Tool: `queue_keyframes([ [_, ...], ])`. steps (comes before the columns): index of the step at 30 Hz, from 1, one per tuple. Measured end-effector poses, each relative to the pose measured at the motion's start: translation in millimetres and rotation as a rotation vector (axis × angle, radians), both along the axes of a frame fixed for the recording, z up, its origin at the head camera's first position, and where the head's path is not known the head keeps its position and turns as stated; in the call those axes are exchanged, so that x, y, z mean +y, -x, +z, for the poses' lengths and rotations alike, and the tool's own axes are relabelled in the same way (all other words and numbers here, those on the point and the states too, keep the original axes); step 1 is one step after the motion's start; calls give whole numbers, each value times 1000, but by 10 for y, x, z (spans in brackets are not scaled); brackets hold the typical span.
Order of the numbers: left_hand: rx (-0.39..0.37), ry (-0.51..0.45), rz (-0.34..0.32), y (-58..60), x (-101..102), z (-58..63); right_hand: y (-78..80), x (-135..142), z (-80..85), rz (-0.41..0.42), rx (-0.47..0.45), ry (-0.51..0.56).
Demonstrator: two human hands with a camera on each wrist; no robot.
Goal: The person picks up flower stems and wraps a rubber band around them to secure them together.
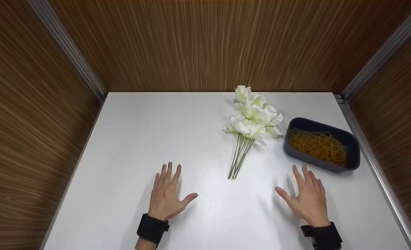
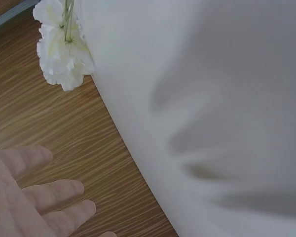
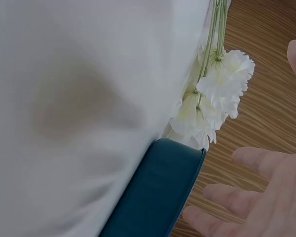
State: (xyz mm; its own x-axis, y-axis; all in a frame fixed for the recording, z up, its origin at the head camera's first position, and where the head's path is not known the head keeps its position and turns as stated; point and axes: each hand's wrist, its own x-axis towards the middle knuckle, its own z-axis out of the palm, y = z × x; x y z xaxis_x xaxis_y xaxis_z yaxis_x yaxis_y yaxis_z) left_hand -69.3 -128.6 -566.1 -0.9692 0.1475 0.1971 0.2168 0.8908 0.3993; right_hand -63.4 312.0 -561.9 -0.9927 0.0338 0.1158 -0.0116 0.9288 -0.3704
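Observation:
A bunch of white artificial-looking flowers (image 1: pixel 252 116) with thin green stems (image 1: pixel 239 158) lies right of the table's middle, blooms towards the back wall. To its right stands a dark blue bin (image 1: pixel 316 163) holding many tangled yellow-orange rubber bands (image 1: pixel 318 146). My left hand (image 1: pixel 167 196) hovers over the front left part of the table, fingers straight and thumb spread, with nothing in it. In front of the bin, my right hand (image 1: pixel 308 199) is likewise spread and holds nothing. The right wrist view shows its fingers apart from the bin (image 3: pixel 155 187) and the flowers (image 3: pixel 219 94).
The white table (image 1: pixel 150 128) is enclosed by a wood-grain back panel (image 1: pixel 198 45) and side panels. Metal strips (image 1: pixel 375 170) run along the panel edges, the right one close to the bin. Both wrists wear black bands (image 1: pixel 152 228).

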Motion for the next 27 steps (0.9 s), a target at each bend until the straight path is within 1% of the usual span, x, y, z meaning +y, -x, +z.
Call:
queue_keyframes([
  [4,-16,-26,-18,36,47,-1,50,-43,-21,-8,-34,50],
  [6,-9,-32,-30,70,87,1,84,-80,-38,-5,-37,71],
  [11,20,-50,-88,198,230,-5,195,-195,-104,15,-2,99],
  [15,14,-71,-137,316,367,-30,307,-306,-143,22,-5,143],
  [19,-10,-82,-180,427,515,-55,432,-436,-173,16,-28,229],
  [23,-36,-81,-230,513,673,-89,538,-567,-203,1,-61,343],
  [27,-43,-79,-270,595,830,-142,639,-674,-240,-2,-86,436],
])
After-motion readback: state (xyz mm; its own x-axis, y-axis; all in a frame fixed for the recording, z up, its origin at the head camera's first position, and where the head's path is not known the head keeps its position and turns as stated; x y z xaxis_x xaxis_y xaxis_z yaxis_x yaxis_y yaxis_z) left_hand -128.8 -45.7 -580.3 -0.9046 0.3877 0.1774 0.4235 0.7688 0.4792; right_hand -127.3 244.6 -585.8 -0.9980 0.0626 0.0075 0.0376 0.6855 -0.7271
